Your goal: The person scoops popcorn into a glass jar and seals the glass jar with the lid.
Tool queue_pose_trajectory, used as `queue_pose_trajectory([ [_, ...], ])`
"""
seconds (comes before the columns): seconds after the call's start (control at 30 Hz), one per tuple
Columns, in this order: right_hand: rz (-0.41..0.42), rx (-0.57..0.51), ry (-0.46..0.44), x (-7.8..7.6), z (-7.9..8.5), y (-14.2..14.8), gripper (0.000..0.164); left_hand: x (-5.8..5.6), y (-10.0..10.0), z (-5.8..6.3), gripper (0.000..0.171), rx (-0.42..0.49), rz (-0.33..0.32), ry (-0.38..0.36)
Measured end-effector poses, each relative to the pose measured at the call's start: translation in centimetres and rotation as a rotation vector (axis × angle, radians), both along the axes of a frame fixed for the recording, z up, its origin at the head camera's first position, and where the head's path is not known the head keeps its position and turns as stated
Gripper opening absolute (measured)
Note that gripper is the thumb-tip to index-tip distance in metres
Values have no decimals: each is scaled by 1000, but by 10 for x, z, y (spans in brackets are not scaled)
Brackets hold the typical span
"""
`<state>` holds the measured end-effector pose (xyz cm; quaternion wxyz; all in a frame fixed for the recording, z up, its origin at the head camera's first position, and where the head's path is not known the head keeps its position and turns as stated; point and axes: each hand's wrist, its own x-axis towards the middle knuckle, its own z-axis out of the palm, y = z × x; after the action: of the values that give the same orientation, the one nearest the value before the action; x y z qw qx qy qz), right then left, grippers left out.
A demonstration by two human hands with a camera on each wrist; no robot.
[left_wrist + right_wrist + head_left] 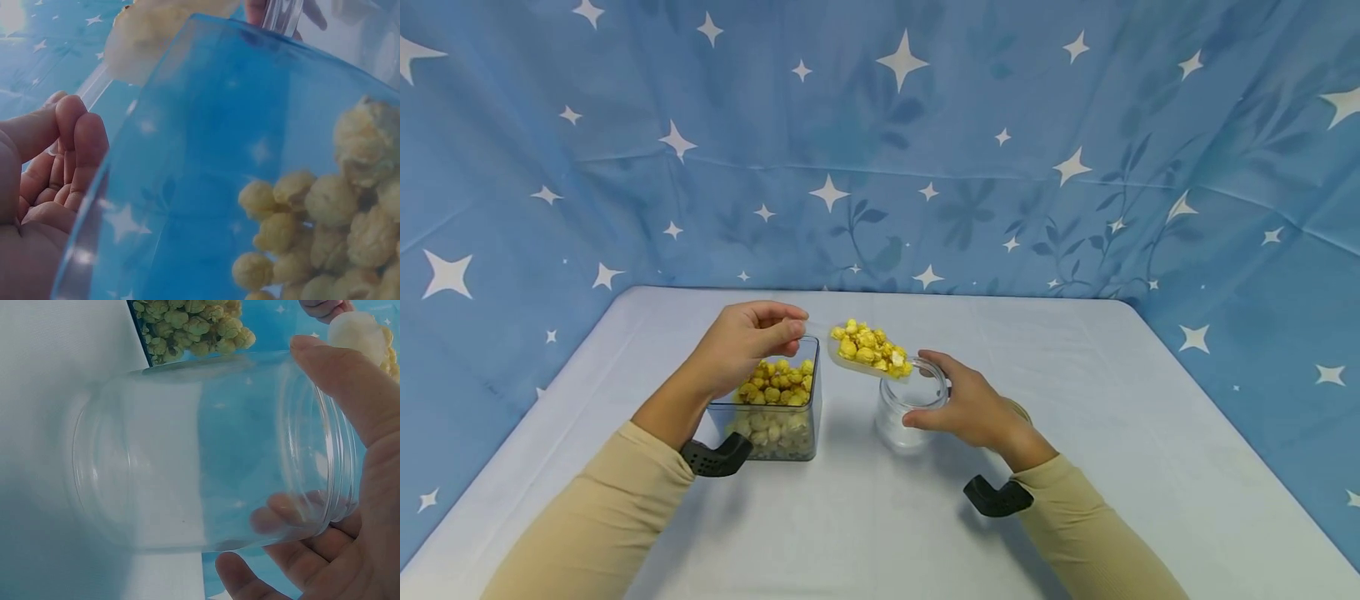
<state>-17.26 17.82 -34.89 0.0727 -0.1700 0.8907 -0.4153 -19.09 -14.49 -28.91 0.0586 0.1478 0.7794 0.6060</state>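
My left hand (pixel 747 348) pinches the thin clear handle of a scoop (pixel 134 59) between thumb and fingertips, above the popcorn container. Yellow popcorn (pixel 867 343) heaps the scoop, whose front end overlaps the mouth of a clear glass jar (pixel 897 427) in the head view. My right hand (pixel 972 408) holds this jar near its rim, thumb on one side and fingers round the other. Through the glass in the right wrist view, no popcorn shows inside the jar. The clear square container (pixel 816 379) holds more popcorn (pixel 775 385), partly hidden by the left hand.
A white cloth (pixel 880 533) covers the table. Behind it hangs a blue curtain (pixel 880 150) with white stars. A gold-coloured curved edge (pixel 1019 409) shows just behind the right wrist. Each wrist wears a black device (pixel 718 457).
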Motion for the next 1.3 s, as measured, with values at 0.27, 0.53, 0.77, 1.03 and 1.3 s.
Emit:
queue_pose_trajectory([
  [0.27,-12,26,11,-2,-2,0,95,-1,7,2,32,-119,11,-11],
  [0.53,-8,20,19,-2,-1,-1,95,-1,11,3,29,-135,17,-28],
  [0.77,1,29,34,-3,-2,1,96,-3,14,3,28,-164,19,-30],
  [1.03,23,-6,24,-2,-3,3,97,-3,16,2,29,-161,18,-30],
  [1.3,24,-30,0,-2,-3,4,97,-3,18,1,28,-137,11,-33],
])
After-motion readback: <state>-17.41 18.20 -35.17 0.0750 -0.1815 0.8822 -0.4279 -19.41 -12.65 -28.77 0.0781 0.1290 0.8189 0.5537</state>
